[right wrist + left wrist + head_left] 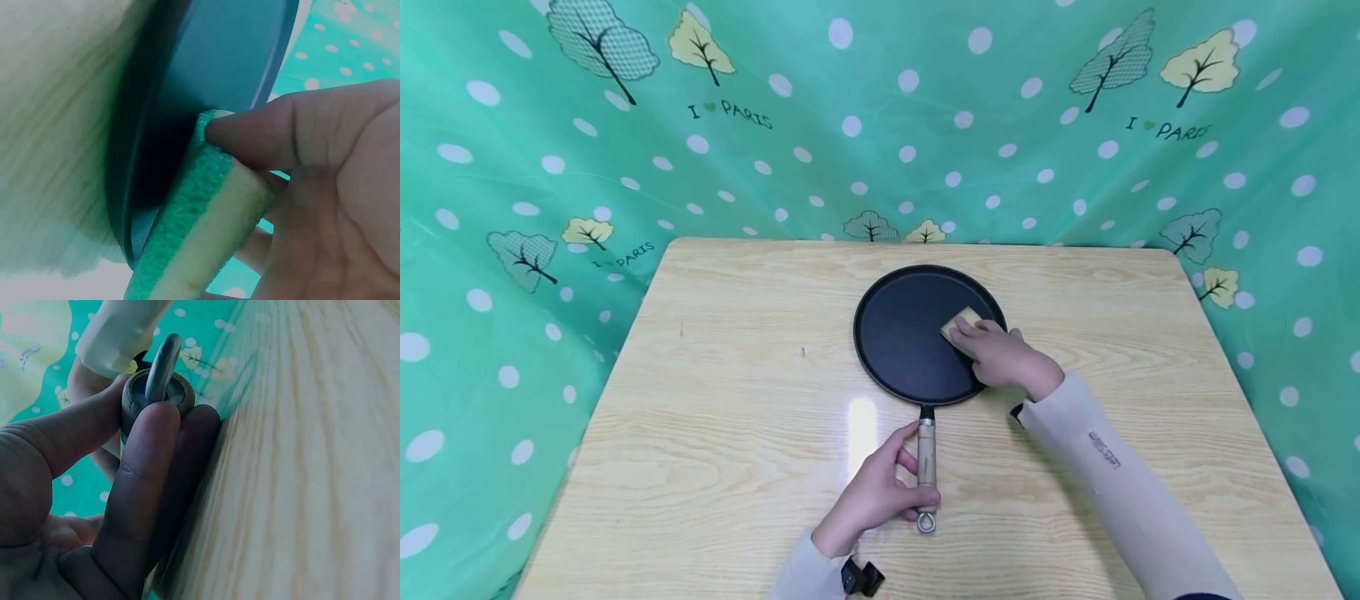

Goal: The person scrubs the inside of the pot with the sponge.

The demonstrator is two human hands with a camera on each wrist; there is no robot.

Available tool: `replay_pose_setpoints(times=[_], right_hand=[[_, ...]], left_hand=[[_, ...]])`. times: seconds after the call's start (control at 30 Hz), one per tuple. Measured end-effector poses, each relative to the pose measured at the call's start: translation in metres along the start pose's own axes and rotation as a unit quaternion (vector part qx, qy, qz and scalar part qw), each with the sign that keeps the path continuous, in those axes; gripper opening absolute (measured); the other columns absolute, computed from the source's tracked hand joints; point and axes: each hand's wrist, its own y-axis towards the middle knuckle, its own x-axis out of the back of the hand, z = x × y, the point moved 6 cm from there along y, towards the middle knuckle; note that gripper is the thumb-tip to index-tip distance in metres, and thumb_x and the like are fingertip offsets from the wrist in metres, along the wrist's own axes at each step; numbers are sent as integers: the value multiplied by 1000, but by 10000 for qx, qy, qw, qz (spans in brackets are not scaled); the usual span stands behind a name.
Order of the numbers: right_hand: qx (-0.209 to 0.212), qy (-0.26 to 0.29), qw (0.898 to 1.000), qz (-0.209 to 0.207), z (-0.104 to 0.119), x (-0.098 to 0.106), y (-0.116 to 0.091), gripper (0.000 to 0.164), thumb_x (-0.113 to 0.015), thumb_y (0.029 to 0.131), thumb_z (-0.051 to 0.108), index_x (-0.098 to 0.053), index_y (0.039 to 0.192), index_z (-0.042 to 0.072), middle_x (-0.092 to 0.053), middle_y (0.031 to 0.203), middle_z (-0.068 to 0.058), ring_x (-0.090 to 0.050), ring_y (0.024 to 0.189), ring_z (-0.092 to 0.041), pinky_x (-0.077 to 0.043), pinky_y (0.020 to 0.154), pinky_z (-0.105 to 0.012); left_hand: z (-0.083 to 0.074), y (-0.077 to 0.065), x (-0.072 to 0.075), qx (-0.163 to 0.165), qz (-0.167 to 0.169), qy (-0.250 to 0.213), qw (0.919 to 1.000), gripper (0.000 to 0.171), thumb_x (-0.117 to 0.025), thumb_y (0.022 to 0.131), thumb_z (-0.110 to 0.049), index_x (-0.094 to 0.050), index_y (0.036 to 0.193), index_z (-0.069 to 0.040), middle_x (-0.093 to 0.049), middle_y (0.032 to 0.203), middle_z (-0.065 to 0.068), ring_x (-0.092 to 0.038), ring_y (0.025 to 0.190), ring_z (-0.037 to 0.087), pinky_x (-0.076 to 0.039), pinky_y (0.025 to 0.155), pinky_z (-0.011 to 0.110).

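A round black frying pan [910, 342] lies flat on the table, its wooden handle [927, 458] pointing toward me and ending in a metal hanging ring [927, 522]. My left hand [880, 492] grips that handle near the ring, thumb on one side and fingers on the other; the left wrist view shows the handle's end [131, 403] between them. Over the right part of the pan, my right hand [1003, 358] holds a two-layer sponge [958, 323] against the cooking surface. In the right wrist view the sponge [200, 219] has a green layer and a pale yellow one, pinched at its edge by the thumb.
The pan and both hands are on a light wooden table [722, 375]. A green dotted cloth [880, 125] printed with trees hangs behind it and along both sides. A glare spot [862, 425] shines left of the handle.
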Motion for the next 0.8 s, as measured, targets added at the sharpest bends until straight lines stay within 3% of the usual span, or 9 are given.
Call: replay_pose_setpoints(times=[0.53,0.8], right_hand=[[305,-39,9994,-153,23,-22,-26,68,-51,98,-7,-39,163,9,-25,171,-14,-23,156,-45,-25,116,-82],[473,-41,9987,-184,46,-29,-25,68,-53,98,-6,-41,162,10,-26,171,-11,-23,156,-44,-23,118,-82]], left_hand=[[0,2,0,-6,21,82,10000,96,-86,88,-7,-30,166,-12,-56,108,12,-68,58,15,-66,57,32],[0,0,1,-30,-24,56,10000,97,-87,87,-6,-30,166,-11,-56,107,13,-67,58,16,-66,56,32]])
